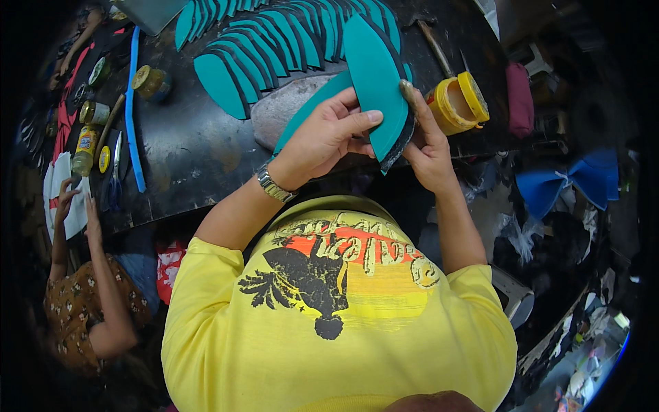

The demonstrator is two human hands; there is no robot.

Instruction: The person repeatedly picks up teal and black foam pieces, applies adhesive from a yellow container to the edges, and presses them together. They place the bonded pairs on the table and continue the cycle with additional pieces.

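Note:
My left hand (334,132) grips a teal, leaf-shaped foam piece (373,72) with a black edge, thumb on its face and fingers behind. The piece is tilted upright, its lower tip pointing toward me. My right hand (430,145) is at its right edge, the index finger, dark-stained at the tip, touching the black rim and the thumb near the lower tip. Behind my left hand, another teal piece (307,113) leans over a grey stone slab (280,110). Just right of my right hand stands an open yellow tub (447,110), its lid tipped up.
Overlapping rows of teal pieces (264,51) lie along the far side of the black table (185,137). A hammer (436,48) is behind the tub. To the left are a blue strip (134,110), a jar (151,82) and scissors (115,175). Another person's hands (65,199) work at far left.

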